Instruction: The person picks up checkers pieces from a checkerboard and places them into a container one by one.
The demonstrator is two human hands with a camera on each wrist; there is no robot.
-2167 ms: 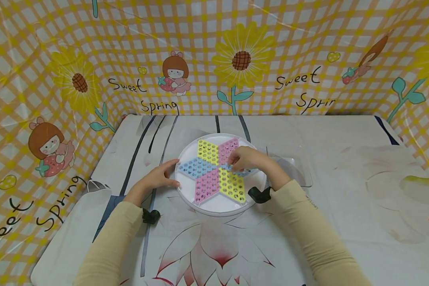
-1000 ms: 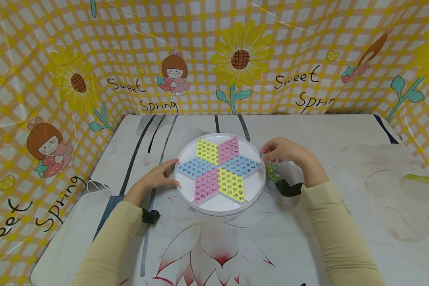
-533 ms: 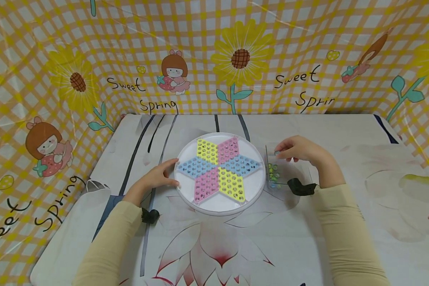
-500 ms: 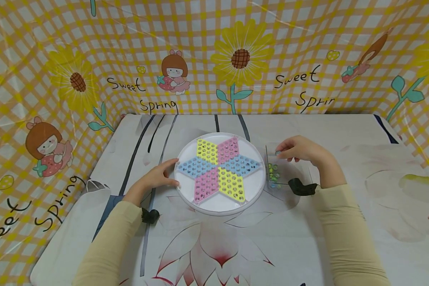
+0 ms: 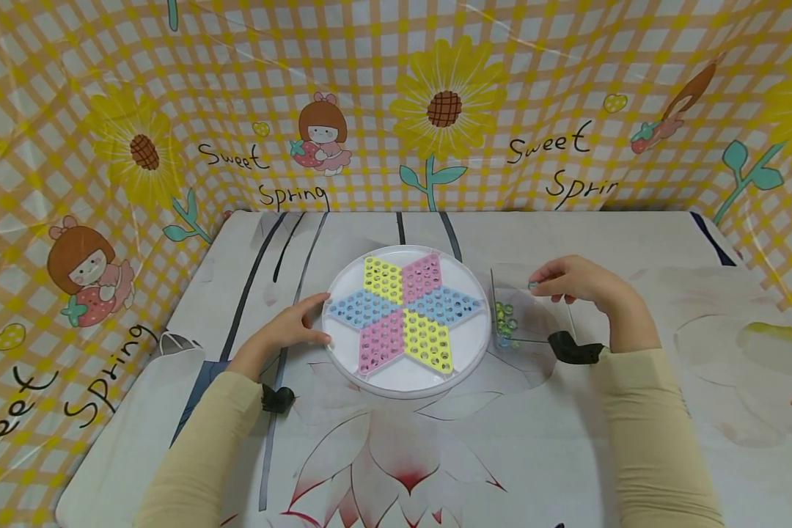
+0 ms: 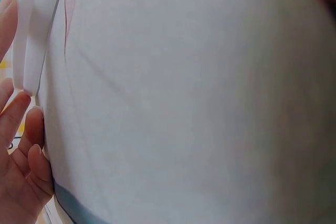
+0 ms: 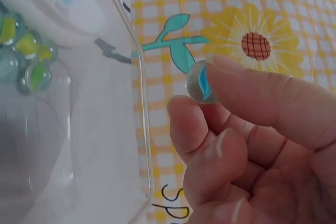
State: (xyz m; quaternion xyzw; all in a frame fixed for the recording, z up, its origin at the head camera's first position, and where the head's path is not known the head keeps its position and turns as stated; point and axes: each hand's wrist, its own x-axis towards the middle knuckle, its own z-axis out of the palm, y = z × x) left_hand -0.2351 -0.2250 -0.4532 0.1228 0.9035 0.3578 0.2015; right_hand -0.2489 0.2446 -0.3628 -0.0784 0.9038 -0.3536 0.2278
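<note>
A round white Chinese checkers board (image 5: 343,359) lies on the table, with yellow, pink and blue perforated points forming a star. My left hand (image 5: 289,327) rests at its left rim, thumb and forefinger spread along the edge; in the left wrist view its fingers (image 6: 16,116) touch the white rim. Between thumb and fingertips my right hand (image 5: 577,282) pinches a clear glass marble (image 7: 198,82) with a blue swirl. It hovers above the clear plastic box (image 5: 534,323) to the right of the board. Several green and yellow marbles (image 5: 504,317) are gathered at the box's left side.
The table (image 5: 396,455) is covered with a white sheet printed with flowers and dark lines. A checked cloth (image 5: 369,44) hangs behind and at both sides. A white, mask-like item (image 5: 180,345) lies at the left, near a dark blue patch (image 5: 201,389).
My right hand has moved right from over the board's star to above the clear box, the marble now showing in its pinch. The left hand and the board have stayed put.
</note>
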